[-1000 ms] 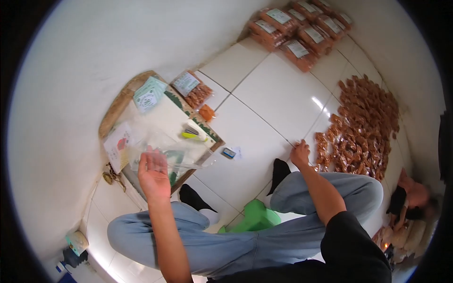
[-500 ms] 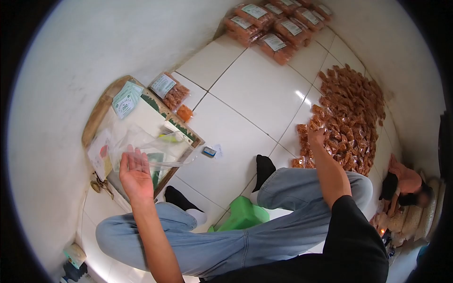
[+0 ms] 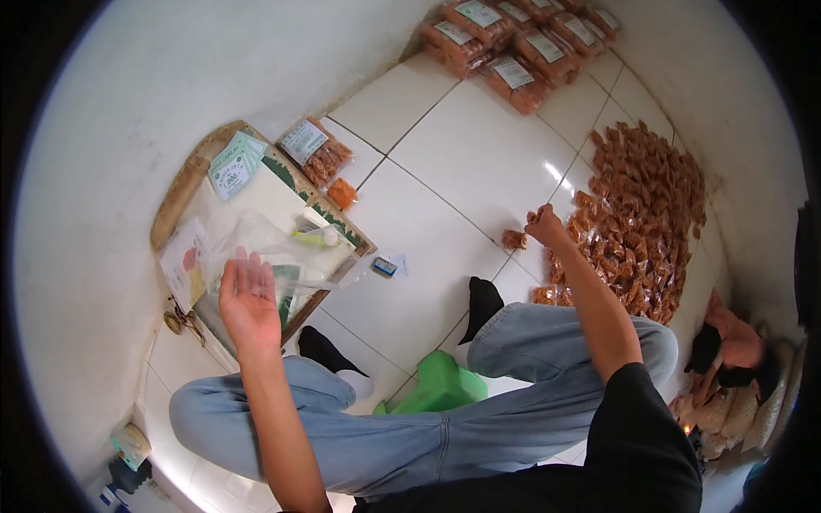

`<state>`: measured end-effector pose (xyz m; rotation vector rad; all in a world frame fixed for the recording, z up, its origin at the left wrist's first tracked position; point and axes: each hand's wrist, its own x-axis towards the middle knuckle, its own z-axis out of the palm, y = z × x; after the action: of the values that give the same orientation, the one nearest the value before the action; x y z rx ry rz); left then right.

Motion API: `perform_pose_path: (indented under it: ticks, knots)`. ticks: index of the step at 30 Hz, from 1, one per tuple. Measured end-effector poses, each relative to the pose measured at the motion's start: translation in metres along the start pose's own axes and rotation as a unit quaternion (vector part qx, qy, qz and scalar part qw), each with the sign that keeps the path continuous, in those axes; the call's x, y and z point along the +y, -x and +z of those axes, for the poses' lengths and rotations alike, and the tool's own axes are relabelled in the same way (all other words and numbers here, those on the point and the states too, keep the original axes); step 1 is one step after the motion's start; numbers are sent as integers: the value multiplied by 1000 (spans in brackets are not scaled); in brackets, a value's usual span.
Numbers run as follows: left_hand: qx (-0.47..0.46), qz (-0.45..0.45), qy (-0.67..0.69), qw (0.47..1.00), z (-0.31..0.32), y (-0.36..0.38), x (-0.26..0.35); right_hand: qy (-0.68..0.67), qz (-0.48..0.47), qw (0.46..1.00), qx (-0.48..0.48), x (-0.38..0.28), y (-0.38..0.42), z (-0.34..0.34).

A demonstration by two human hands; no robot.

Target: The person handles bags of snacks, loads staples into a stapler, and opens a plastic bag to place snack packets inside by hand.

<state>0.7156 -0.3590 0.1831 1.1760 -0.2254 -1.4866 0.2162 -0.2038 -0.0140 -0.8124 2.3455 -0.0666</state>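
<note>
My left hand (image 3: pixel 250 303) is palm up, its fingers stretched inside or under a clear plastic bag (image 3: pixel 282 256) over a low wooden-edged table (image 3: pixel 192 171). Over the tiled floor, my right hand (image 3: pixel 546 227) has its fingers closed on small packets of brown snack (image 3: pixel 514 239); one hangs at the fingertips and another shows just below them. To its right spreads a large pile of similar small packets (image 3: pixel 637 214).
Large labelled packs (image 3: pixel 513 73) are stacked at the top by the wall. One labelled pack (image 3: pixel 316 151) and an orange packet (image 3: pixel 342 193) lie beside the table. A green stool (image 3: pixel 440 385) stands between my legs. Another person (image 3: pixel 731 342) is at the far right.
My right hand has moved left and up, away from the pile's edge, with small packets now in its fingers. My left hand stays at the plastic bag. The view has shifted slightly.
</note>
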Motion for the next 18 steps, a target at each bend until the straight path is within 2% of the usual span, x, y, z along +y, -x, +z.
perform_pose_path:
  ticks: [2, 3, 4, 6, 7, 12, 18]
  knots:
    - [-2, -3, 7, 1000, 0, -2, -1, 66, -149, 978, 128, 14, -8, 10]
    - [-3, -5, 14, 1000, -2, -2, 0, 70, -164, 972, 151, 1, 12, 11]
    - [-3, -8, 19, 1000, -4, -2, 1, 69, -167, 972, 150, -3, 27, 11]
    - [3, 1, 15, 1000, -6, 0, 4, 134, -343, 918, 149, -6, 46, 14]
    - [5, 7, 11, 1000, -6, 0, 5, 142, -375, 908, 120, -1, 50, 19]
    - [2, 9, 5, 1000, -9, 1, 4, 128, -421, 883, 166, 11, 57, 42]
    - [-2, 7, 21, 1000, -11, -1, 4, 203, -359, 909, 65, -5, 63, 50]
